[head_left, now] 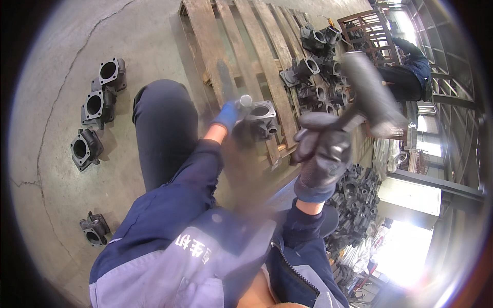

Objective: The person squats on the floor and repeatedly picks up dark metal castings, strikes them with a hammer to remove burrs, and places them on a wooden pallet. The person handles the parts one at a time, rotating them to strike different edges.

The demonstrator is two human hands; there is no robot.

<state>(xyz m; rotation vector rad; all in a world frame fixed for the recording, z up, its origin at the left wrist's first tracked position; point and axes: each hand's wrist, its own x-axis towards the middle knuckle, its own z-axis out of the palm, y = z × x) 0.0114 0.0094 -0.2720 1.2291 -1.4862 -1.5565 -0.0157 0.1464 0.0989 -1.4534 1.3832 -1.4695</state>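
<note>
My right hand [323, 146], in a dark grey glove, is closed round the handle of a hammer [372, 95]. The hammer is raised, and its thick grey head is smeared by motion. My left hand [226, 117], in a blue glove, grips a short metal rod [246, 100] whose bright round end faces up. The rod's lower end is hidden. Right beside that hand, a grey flanged metal casting [263, 112] with a round bore sits at the near edge of a wooden pallet [226, 38]. Whether the rod touches the casting, I cannot tell.
Several similar castings [94, 105] stand on the concrete floor to the left. More castings [310, 66] crowd the pallet's right side, and a large heap [354, 200] lies at right. A person [411, 74] in dark clothes bends by a rusty metal crate [367, 31].
</note>
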